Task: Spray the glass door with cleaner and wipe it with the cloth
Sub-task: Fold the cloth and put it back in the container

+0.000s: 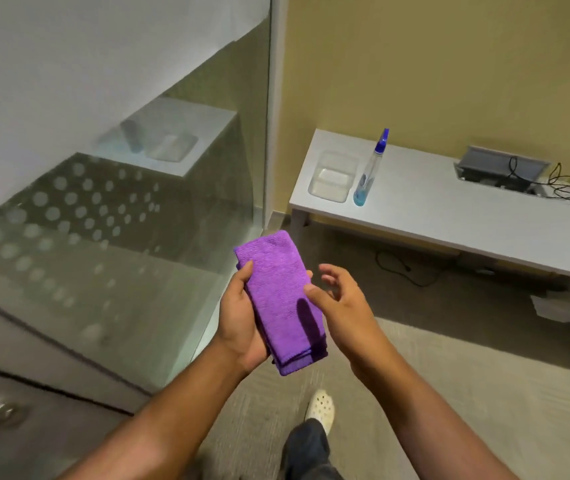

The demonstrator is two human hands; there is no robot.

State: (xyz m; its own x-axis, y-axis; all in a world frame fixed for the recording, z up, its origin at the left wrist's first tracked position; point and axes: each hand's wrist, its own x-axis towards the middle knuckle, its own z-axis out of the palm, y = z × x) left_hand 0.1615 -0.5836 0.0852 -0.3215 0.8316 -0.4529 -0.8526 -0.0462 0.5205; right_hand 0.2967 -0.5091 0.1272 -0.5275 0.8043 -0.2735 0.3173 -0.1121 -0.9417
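Observation:
A folded purple cloth (278, 299) lies in my left hand (240, 318), whose thumb and fingers curl round its long edges. My right hand (340, 299) hovers just right of the cloth with fingers loosely spread, its thumb over the cloth's edge; I cannot tell if it touches. The glass door (131, 216), with frosted dots, fills the left of the view. A clear spray bottle (370, 171) with blue liquid and a blue nozzle stands upright on the white desk (449, 216), out of reach of both hands.
A clear plastic container (333, 176) sits left of the bottle. A cable box (505, 169) with black wires is set in the desk at the right. A cable lies under the desk. My foot in a white shoe (321, 408) is on the carpet.

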